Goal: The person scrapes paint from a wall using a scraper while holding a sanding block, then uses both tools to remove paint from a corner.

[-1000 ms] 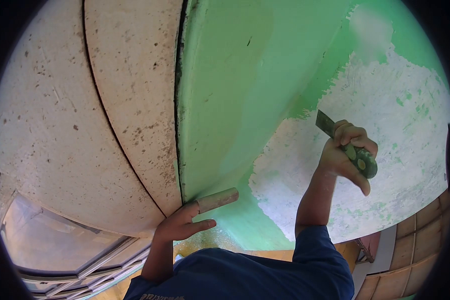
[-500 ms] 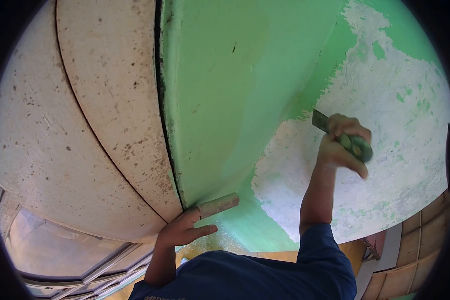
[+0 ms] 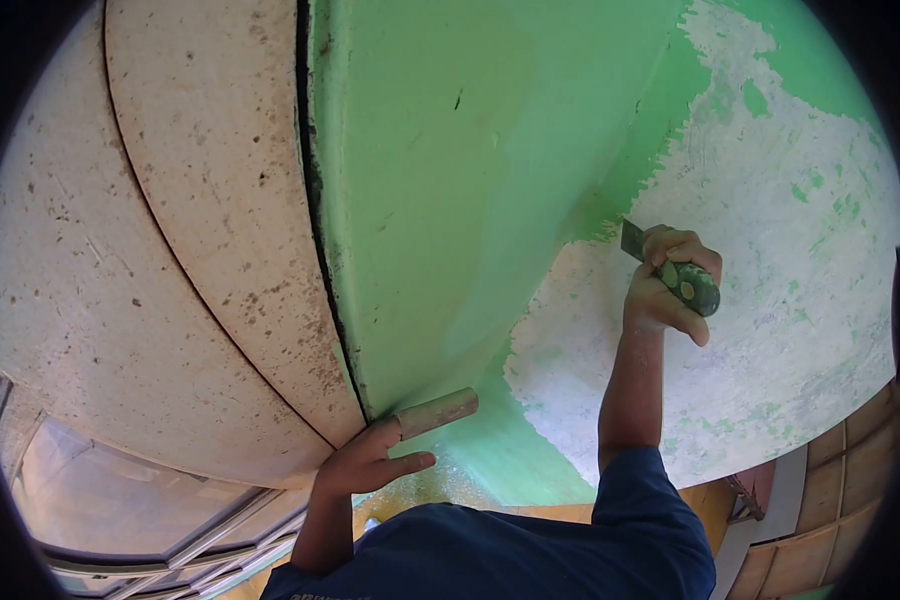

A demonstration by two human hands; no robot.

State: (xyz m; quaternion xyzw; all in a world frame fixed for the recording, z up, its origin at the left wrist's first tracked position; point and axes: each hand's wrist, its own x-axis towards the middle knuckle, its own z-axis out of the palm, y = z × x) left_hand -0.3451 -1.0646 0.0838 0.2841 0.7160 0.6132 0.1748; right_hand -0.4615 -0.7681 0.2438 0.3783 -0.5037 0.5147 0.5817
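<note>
My right hand (image 3: 678, 272) is closed round the green, dust-covered handle of a scraper (image 3: 692, 287). The scraper's short, wide blade points up and left, right at the ragged edge between green paint (image 3: 620, 160) and the bared white patch (image 3: 750, 200). Lower down, my left hand (image 3: 365, 462) is at a short, brownish pipe-like cylinder (image 3: 440, 412) that sticks out to the right beyond the fingers. Its thumb stretches out below the cylinder. The other fingers are largely hidden, close to the dark gap at the green wall's edge.
A speckled beige panel (image 3: 200, 200) with a dark seam fills the left side. Below it is a framed window (image 3: 120, 480). Pale flakes lie on the yellowish floor (image 3: 425, 490). Brown panels (image 3: 820, 500) stand at the lower right.
My right hand and the scraper have moved a little left, with the blade tip still near the paint edge. My left hand has stayed in place. The view has shifted slightly.
</note>
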